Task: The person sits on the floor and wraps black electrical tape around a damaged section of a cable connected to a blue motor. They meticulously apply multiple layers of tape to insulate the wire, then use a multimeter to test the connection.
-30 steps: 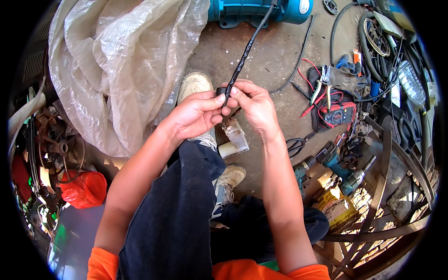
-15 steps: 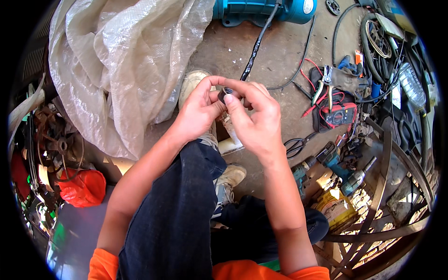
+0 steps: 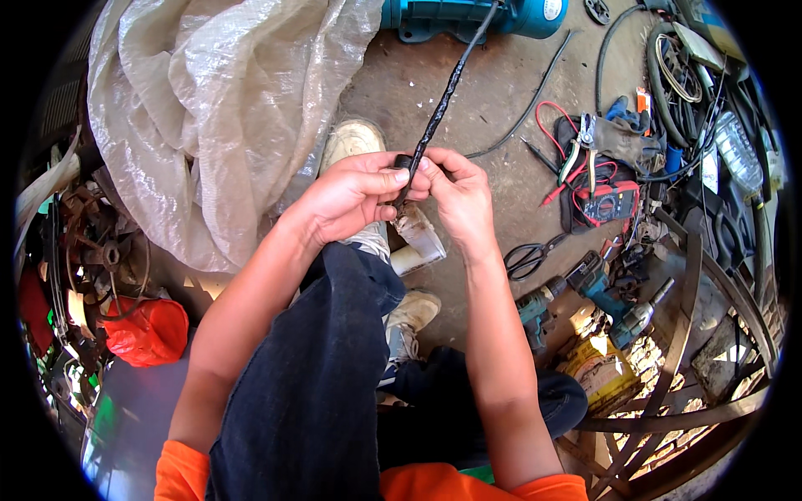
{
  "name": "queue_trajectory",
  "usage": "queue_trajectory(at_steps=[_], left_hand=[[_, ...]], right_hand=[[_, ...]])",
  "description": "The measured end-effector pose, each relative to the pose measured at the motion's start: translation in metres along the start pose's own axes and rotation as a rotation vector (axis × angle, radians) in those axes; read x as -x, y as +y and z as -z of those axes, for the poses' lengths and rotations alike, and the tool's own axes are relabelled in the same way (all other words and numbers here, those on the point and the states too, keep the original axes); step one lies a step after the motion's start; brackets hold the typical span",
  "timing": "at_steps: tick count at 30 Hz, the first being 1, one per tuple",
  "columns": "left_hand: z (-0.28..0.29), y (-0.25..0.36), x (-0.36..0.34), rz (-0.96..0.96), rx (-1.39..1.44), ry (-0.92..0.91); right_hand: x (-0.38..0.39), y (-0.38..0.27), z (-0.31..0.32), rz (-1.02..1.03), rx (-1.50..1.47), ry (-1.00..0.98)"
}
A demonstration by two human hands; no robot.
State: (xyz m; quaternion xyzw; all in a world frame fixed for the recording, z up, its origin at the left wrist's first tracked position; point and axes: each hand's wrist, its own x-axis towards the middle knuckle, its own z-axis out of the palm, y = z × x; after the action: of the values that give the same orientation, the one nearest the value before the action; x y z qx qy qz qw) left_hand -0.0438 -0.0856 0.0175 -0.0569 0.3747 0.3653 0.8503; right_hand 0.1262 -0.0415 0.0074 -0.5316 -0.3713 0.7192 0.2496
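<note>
A black cable (image 3: 440, 107), wrapped in shiny black tape, runs down from a blue motor (image 3: 455, 21) to my hands. My left hand (image 3: 355, 196) is closed, its thumb pressing a small black roll (image 3: 403, 161) that looks like electrical tape, right beside the cable. With thumb and fingers pinched, my right hand (image 3: 458, 192) grips the cable from the other side. The lower end of the cable sits among my fingers and is partly hidden. Just below my hands, near my shoe, is a whitish, dirty open container (image 3: 422, 242).
A translucent plastic sheet (image 3: 225, 125) covers the left. On the right lie a red multimeter (image 3: 610, 202), pliers (image 3: 587, 142), scissors (image 3: 528, 260), blue power tools (image 3: 597, 288) and a yellow container (image 3: 601, 371). A red bag (image 3: 146, 332) rests at lower left.
The cable now comes straight down between my hands, which have shifted slightly lower. My right hand has turned and drawn back to the cable's right side. The black roll shows more upright.
</note>
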Motion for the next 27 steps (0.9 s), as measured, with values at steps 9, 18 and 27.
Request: queue_trajectory(at_steps=[9,18,27], left_hand=[[0.007,-0.012,-0.001,-0.097,0.072,0.038],[-0.008,-0.02,-0.001,-0.373,-0.145,0.198],[-0.014,-0.013,0.002,-0.356,-0.381,0.159]], right_hand=[[-0.014,-0.027,-0.003,0.102,0.262,0.039],[0.019,-0.056,-0.019,0.585,0.767,-0.087],[0.024,-0.032,0.003,0.022,0.219,0.078]])
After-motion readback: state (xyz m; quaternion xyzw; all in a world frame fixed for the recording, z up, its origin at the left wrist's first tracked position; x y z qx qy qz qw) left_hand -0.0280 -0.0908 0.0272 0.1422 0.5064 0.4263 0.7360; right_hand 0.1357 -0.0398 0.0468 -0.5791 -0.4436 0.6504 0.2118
